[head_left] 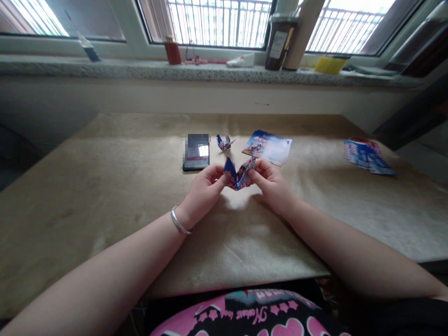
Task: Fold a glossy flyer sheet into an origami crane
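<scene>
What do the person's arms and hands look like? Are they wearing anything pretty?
The left hand and right hand have no gloves, just ordinary fingers and thumbs. No sleeve covers the left forearm or right forearm. A shiny, rounded silver bangle circles the left wrist; the right has none. The black top has pink hearts and stars.

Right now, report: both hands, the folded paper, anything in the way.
Left hand and right hand pinching opposite sides of folded paper. Paper spread in a V. Phone, folded bird and printed sheets lie beyond; nothing seen blocking.
</scene>
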{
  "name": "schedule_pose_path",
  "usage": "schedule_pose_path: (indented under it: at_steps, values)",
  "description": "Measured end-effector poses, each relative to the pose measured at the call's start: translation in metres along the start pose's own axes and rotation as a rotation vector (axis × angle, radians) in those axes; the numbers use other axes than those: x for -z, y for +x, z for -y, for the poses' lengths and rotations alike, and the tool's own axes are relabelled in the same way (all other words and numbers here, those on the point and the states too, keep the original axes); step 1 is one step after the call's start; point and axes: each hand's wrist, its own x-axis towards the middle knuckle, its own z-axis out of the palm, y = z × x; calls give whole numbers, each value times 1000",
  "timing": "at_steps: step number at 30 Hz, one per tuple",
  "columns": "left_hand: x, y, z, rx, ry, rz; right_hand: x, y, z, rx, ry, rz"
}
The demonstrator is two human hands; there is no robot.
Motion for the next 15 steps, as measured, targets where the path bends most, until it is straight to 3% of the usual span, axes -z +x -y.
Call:
schedule_pose_path:
  at_steps: [6, 10, 15]
  values:
    - [-1, 1, -2, -106, -72, -96, 0, 1, 2, 21, -113, -53]
    - [-2, -2, -5, -66, -19, -70, -2, -1, 1, -13, -125, -22]
    - [-2, -2, -3, -18, 20, -45, -5, -2, 1, -2, 9, -10]
